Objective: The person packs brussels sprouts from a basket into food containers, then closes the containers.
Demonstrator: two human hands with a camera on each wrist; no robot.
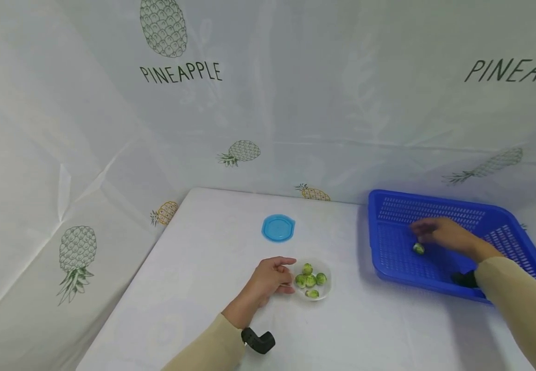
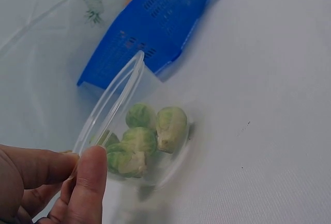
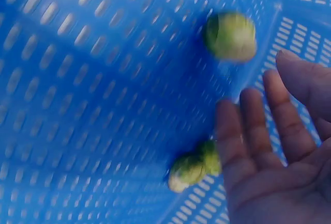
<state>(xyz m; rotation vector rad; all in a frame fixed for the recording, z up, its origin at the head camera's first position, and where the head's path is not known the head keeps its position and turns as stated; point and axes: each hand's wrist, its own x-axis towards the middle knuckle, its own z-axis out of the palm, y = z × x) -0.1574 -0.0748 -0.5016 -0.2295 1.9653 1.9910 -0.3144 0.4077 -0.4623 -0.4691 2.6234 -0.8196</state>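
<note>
My left hand [image 1: 271,278] is at the left side of a small clear plastic bowl [image 1: 326,289], thumb and finger pinching its rim, as the left wrist view shows. Several green Brussels sprouts [image 1: 310,281] lie inside this bowl. Over at the right, my right hand [image 1: 448,237] is inside a blue plastic basket [image 1: 388,268], fingers spread and holding nothing. A loose sprout [image 3: 230,36] lies in the basket close to the fingertips. Two more sprouts [image 3: 187,171] sit together by the basket wall, one partly hidden behind a finger.
Beyond the bowl, a flat light-blue lid [image 1: 278,228] lies on the white tabletop [image 1: 193,268]. A white sheet [image 1: 295,103] printed with pineapples hangs behind and to the left. The basket's raised, slotted walls surround the right hand.
</note>
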